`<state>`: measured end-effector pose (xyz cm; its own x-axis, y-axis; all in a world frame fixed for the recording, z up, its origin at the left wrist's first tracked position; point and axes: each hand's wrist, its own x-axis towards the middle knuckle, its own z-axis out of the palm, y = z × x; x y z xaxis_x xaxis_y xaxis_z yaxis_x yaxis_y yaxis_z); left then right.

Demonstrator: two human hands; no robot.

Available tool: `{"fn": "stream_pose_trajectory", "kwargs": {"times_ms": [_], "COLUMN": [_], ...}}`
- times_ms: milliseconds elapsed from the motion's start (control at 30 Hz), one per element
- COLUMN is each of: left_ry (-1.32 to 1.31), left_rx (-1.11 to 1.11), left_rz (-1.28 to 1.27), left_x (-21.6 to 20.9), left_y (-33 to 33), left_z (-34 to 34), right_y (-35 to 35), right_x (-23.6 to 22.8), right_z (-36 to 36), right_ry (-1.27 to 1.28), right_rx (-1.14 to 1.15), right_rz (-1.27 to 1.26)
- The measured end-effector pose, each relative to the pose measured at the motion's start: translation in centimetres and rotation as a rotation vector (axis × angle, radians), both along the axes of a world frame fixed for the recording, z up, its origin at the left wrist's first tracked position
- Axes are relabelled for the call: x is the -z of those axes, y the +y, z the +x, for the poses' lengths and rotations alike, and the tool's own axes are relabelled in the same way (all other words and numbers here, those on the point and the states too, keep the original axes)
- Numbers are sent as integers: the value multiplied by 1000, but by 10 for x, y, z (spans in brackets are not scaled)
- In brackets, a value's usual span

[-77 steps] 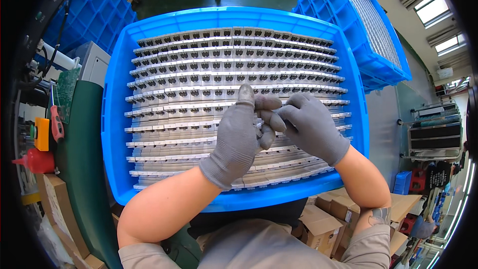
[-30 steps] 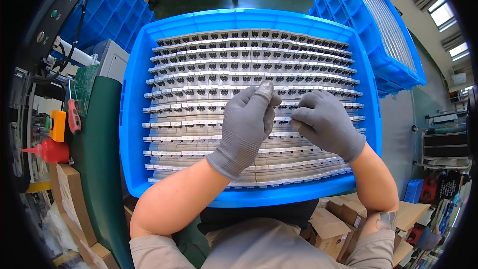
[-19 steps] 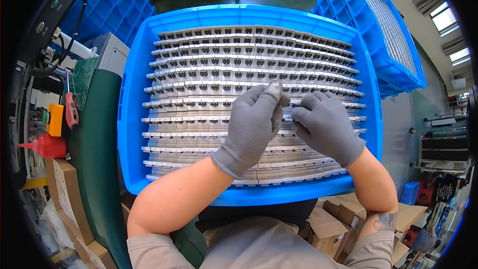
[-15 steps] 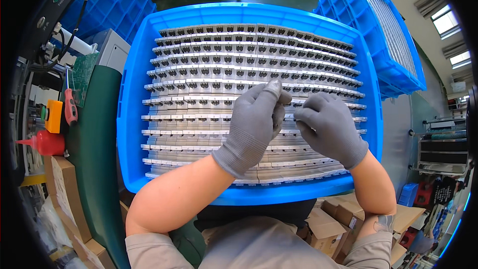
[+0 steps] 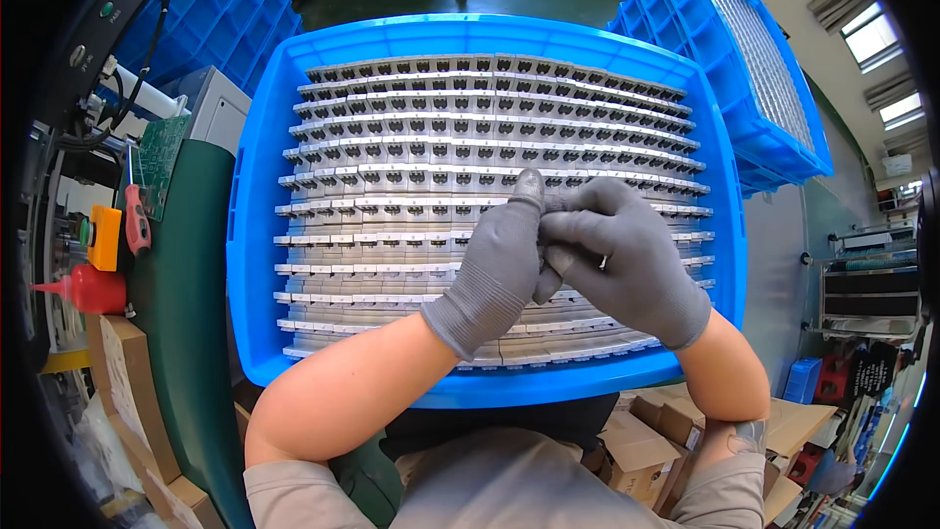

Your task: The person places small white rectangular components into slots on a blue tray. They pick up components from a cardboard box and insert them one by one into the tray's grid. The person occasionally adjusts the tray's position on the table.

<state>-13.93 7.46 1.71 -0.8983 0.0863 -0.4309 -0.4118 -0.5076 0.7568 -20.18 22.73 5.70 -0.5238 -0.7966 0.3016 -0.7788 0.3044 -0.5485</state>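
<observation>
Both my hands wear grey knitted gloves and meet above the middle of a blue plastic crate [image 5: 238,235]. My left hand [image 5: 497,260] is closed, its thumb pointing up and away from me, with a worn, pale thumb tip. Against its fingers press the curled, closed fingers of my right hand [image 5: 627,255]. Whatever lies between the two hands is hidden. Beneath them, the crate holds several tight rows of pale metal-edged modules [image 5: 392,152] with small black parts on them. Neither hand visibly touches the rows.
A green-topped bench [image 5: 201,333] at left bears a red screwdriver [image 5: 137,220], a red squeeze bottle [image 5: 93,287] and a green circuit board [image 5: 160,152]. More blue crates [image 5: 725,69] stand at the far right and far left. Cardboard boxes [image 5: 641,451] sit near my body.
My right hand has moved left and now touches my left hand; before, a gap lay between them. My left hand has shifted slightly toward me. The view has tilted a little.
</observation>
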Motion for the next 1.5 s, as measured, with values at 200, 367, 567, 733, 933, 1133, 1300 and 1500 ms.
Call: {"fn": "stream_pose_trajectory", "kwargs": {"times_ms": [200,367,567,733,933,1133,1300,1500], "left_ry": [9,18,9,21,115,24,49,132], "left_rx": [23,22,48,61,27,-150,-386,-376], "left_rz": [109,8,21,96,-52,-165,-76,-53], "left_x": [-2,-6,4,-4,-10,-15,-28,-25], "left_y": [0,1,1,-2,4,-6,-20,-25], "left_z": [-1,0,1,1,2,-5,-12,-10], "right_y": [3,6,7,13,9,-1,11,3], "right_x": [8,8,7,12,14,16,30,31], "right_z": [-1,1,-3,-5,-6,1,-9,-3], "right_ry": [-100,-110,35,16,72,-443,-113,15], "right_rx": [31,42,-38,65,70,239,97,65], "right_rz": [-92,-73,-24,-186,-256,-479,-17,199]}}
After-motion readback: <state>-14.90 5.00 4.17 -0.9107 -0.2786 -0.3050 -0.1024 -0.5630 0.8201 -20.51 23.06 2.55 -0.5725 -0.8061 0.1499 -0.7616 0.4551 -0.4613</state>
